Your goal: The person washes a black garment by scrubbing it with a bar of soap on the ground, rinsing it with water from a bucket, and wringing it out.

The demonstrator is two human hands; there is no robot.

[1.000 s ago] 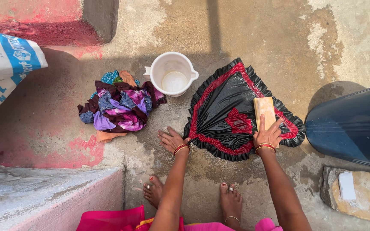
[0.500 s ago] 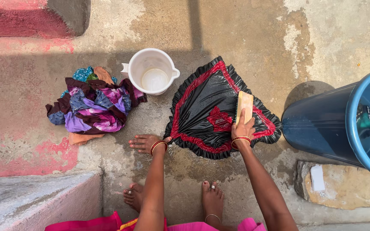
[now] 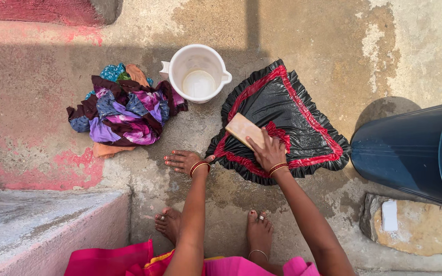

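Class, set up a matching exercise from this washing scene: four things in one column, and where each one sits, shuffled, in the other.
Things:
1. wooden brush
2. white jug
3. pile of clothes
4. white soap bar

Places:
A. on the flat stone by the blue barrel
B. on the black and red cloth, under the right hand
C. on the ground left of the jug
D. standing between the pile and the black cloth

Pairs: 1-B, 2-D, 3-C, 4-A
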